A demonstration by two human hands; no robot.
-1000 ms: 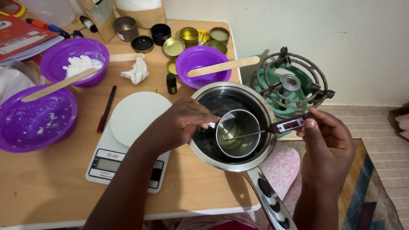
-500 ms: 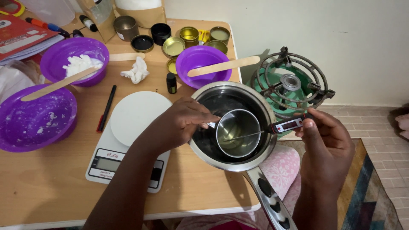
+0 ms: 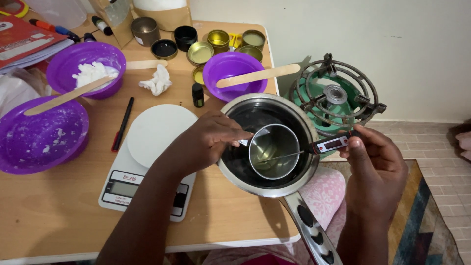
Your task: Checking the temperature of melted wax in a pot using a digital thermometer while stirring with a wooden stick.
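Head view: the left hand (image 3: 208, 140) has its grip clamped on the small steel cup (image 3: 274, 151) inside the steel saucepan (image 3: 235, 162). The right hand (image 3: 375, 169) pinches a black probe thermometer (image 3: 329, 144), its tip in the cup's melted liquid; the tins (image 3: 201, 52) beyond the grip look partly filled.

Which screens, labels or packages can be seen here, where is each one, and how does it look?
Probe thermometer: in the right hand, over the pot; black, small pale screen.
Kitchen scale: beside the left hand; white, grey screen.
Brown paper bag: table's far edge; white label.
Red booklet: far left corner; flat.
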